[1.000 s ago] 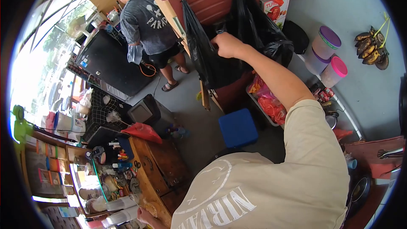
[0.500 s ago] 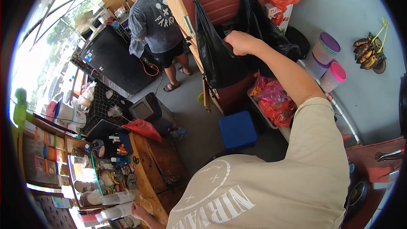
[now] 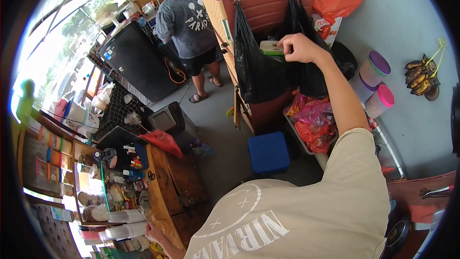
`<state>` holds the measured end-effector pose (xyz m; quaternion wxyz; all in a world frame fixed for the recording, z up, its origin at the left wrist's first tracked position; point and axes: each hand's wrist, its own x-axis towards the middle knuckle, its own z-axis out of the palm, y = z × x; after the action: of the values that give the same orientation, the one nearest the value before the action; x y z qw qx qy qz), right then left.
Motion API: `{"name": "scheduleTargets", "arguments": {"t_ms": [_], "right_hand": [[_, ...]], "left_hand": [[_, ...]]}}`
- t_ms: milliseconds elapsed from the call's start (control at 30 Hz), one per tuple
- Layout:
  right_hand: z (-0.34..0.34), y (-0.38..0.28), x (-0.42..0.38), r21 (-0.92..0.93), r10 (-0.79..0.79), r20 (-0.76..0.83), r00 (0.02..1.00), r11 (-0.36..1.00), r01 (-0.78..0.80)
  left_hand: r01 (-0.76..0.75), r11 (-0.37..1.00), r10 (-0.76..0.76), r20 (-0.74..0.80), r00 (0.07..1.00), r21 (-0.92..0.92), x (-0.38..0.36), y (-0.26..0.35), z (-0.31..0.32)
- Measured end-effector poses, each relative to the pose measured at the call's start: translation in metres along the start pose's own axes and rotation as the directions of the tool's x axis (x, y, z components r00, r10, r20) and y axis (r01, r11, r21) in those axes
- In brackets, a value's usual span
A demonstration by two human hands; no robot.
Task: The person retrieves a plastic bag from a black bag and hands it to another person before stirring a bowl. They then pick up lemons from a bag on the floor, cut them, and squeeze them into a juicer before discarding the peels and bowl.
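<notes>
My right hand (image 3: 301,49) is closed, thumb and fingers pinching the edge of a small flat white-and-green item (image 3: 272,48). The item is over the opening between two black plastic bags (image 3: 256,74), which hang from metal hooks on the side of a dark red cabinet (image 3: 258,2). At the lower left, my left hand (image 3: 155,234) is beside the wooden counter (image 3: 160,182), near clear plastic containers (image 3: 125,230). Its fingers look closed around something small that I cannot make out.
A person (image 3: 189,29) stands at the back, turned away, beside a black fridge (image 3: 139,62). A blue stool (image 3: 269,152) stands on the floor near a bin of red plastic bags (image 3: 314,124). Bananas (image 3: 421,77) hang on the right wall.
My right hand has come up out of the black bags, and the white-and-green item now shows at its fingertips. The view has shifted slightly.
</notes>
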<state>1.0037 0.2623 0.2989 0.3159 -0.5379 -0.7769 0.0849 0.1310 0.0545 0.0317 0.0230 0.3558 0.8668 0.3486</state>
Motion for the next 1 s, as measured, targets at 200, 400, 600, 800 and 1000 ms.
{"name": "scheduleTargets", "arguments": {"t_ms": [200, 400, 600, 800, 1000], "right_hand": [[0.012, -0.012, 0.000, -0.004, 0.125, 0.136, 0.983, 0.992, -0.125], [0.023, -0.001, 0.019, -0.105, 0.134, 0.150, 0.980, 0.987, -0.119], [0.035, -0.015, 0.038, -0.272, 0.274, 0.148, 0.950, 0.935, -0.227], [0.041, 0.001, 0.050, -0.294, 0.176, 0.270, 0.947, 0.951, -0.093], [0.046, -0.005, 0.067, -0.473, 0.364, 0.483, 0.796, 0.874, -0.113]], "left_hand": [[0.000, 0.998, 0.002, 0.033, 0.999, -0.067, -0.002, 0.016, 0.012], [-0.030, 0.997, 0.033, 0.038, 0.999, -0.078, -0.001, 0.041, 0.012], [-0.028, 0.995, 0.033, 0.044, 0.998, -0.093, -0.008, 0.042, 0.011], [-0.007, 0.994, 0.009, 0.015, 1.000, -0.110, -0.015, 0.022, 0.009], [-0.021, 0.997, 0.022, 0.014, 1.000, -0.073, -0.016, 0.004, 0.004]]}}
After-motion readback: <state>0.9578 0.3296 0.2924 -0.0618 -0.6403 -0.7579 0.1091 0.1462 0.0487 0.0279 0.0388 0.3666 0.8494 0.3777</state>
